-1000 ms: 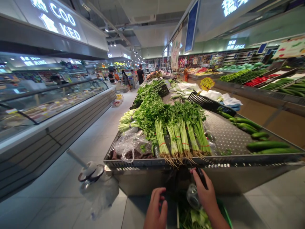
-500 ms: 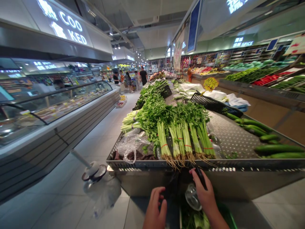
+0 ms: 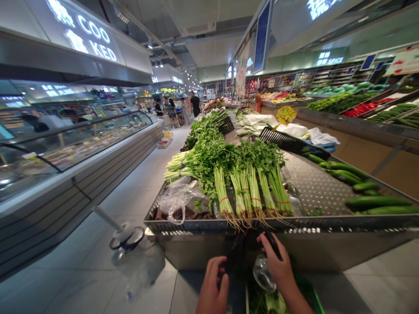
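Stringy-rooted green bunches lie beyond our loosely half-curled left hand; our right hand grips a black, apparently smooth object.

Pale floor tiles stretch away alongside a glass-fronted display counter, the COOKED sign glowing white above it, spotlights dotting the grey ceiling!

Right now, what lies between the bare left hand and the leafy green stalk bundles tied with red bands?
In the head view, a grey front panel and slotted rim lie between the left hand and bundles.
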Demonstrator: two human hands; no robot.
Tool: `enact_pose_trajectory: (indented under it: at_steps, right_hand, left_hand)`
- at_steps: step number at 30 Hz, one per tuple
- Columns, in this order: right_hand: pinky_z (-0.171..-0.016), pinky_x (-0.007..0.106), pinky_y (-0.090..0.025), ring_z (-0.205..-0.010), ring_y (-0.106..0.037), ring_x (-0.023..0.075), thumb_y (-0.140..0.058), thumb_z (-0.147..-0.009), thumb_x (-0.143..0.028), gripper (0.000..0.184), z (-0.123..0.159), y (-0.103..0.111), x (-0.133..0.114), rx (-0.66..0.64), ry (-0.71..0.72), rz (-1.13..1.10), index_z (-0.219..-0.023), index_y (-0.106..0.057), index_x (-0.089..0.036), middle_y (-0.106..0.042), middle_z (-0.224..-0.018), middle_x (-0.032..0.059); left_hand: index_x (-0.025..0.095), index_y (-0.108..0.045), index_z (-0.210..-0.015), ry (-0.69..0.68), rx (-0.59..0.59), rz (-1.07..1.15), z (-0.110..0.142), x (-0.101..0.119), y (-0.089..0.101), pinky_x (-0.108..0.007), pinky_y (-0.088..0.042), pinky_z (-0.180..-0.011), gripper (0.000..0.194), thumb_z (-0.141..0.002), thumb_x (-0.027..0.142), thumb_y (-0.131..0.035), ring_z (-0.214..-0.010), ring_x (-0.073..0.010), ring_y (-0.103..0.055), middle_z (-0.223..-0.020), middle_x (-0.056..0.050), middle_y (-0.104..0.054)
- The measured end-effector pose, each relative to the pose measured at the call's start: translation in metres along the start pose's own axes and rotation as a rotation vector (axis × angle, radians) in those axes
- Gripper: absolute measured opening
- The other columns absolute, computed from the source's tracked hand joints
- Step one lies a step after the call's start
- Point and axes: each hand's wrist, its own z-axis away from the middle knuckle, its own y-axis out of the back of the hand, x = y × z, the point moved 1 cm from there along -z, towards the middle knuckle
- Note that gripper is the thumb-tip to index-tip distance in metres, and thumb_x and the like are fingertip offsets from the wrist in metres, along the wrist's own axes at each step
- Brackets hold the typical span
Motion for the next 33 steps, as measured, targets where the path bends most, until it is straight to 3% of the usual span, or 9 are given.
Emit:
enact_pose_trajectory:
  at_steps: [3,11,16,18,22,26,29,33]
  right_hand:
    - [-0.08,0.038,-0.06,-0.097,-0.074,0.0334,-0.07,-0.072,-0.074,0.06,-0.004,0.006,0.001,0.045,-0.021,-0.013,-0.095,-0.077,-0.019,-0.081,-0.096,0.0116]
    - [-0.082,0.039,-0.059,-0.095,-0.075,0.0331,-0.07,-0.076,-0.071,0.056,0.01,-0.004,0.005,-0.055,0.026,0.015,-0.095,-0.079,-0.019,-0.082,-0.094,0.0109]
    - [-0.096,0.043,-0.056,-0.106,-0.073,0.0349,-0.068,-0.077,-0.071,0.057,0.003,0.006,0.004,0.049,0.041,0.009,-0.1,-0.078,-0.021,-0.081,-0.105,0.0116]
    - [-0.094,0.043,-0.056,-0.103,-0.074,0.035,-0.067,-0.076,-0.073,0.058,0.005,0.008,0.001,0.059,0.03,0.011,-0.097,-0.077,-0.02,-0.081,-0.1,0.0121]
    - [-0.087,0.04,-0.058,-0.094,-0.074,0.0331,-0.067,-0.077,-0.075,0.059,0.025,-0.002,-0.01,-0.09,0.064,0.017,-0.091,-0.077,-0.018,-0.081,-0.093,0.0123]
    - [-0.087,0.037,-0.057,-0.092,-0.074,0.0301,-0.064,-0.085,-0.069,0.053,0.045,-0.014,-0.02,-0.217,0.136,0.03,-0.095,-0.077,-0.018,-0.08,-0.095,0.0117]
    - [-0.086,0.037,-0.056,-0.089,-0.074,0.0291,-0.061,-0.088,-0.067,0.051,0.041,-0.005,-0.019,-0.121,0.147,0.068,-0.094,-0.075,-0.018,-0.08,-0.092,0.0108]
    - [-0.092,0.039,-0.053,-0.099,-0.072,0.0308,-0.061,-0.088,-0.067,0.051,0.02,0.03,-0.011,0.137,0.161,0.115,-0.102,-0.074,-0.02,-0.08,-0.101,0.0109]
  left_hand:
    - [0.02,-0.067,-0.127,0.002,0.007,-0.004,0.002,0.001,0.001,-0.04,-0.058,-0.087,0.04,-0.093,0.037,-0.056,-0.103,-0.0275,-0.069,-0.132,-0.016,-0.065]
    - [0.02,-0.067,-0.127,0.007,0.019,-0.001,0.007,0.004,0.001,-0.037,-0.057,-0.087,0.04,-0.094,0.037,-0.055,-0.103,-0.0254,-0.069,-0.133,-0.015,-0.065]
    - [0.02,-0.067,-0.127,-0.001,0.015,-0.005,0.013,0.007,-0.004,-0.036,-0.057,-0.086,0.04,-0.094,0.037,-0.055,-0.103,-0.0249,-0.069,-0.131,-0.014,-0.066]
    - [0.021,-0.067,-0.127,-0.008,0.012,-0.002,0.016,0.008,-0.006,-0.037,-0.057,-0.087,0.038,-0.094,0.035,-0.055,-0.103,-0.0249,-0.069,-0.131,-0.014,-0.066]
    - [0.022,-0.067,-0.127,-0.006,0.01,-0.007,0.019,0.007,-0.008,-0.038,-0.058,-0.089,0.037,-0.094,0.033,-0.055,-0.104,-0.0254,-0.069,-0.131,-0.013,-0.066]
    - [0.023,-0.066,-0.129,-0.001,-0.084,-0.004,0.021,0.008,-0.006,-0.04,-0.058,-0.091,0.037,-0.094,0.033,-0.056,-0.107,-0.0265,-0.069,-0.133,-0.013,-0.065]
    - [0.024,-0.066,-0.129,0.004,-0.11,-0.01,0.022,0.012,-0.005,-0.041,-0.058,-0.093,0.037,-0.095,0.034,-0.057,-0.109,-0.027,-0.069,-0.133,-0.012,-0.065]
    - [0.023,-0.066,-0.129,0.018,-0.109,-0.033,0.024,0.017,-0.005,-0.04,-0.057,-0.094,0.036,-0.096,0.034,-0.055,-0.109,-0.026,-0.069,-0.134,-0.012,-0.065]
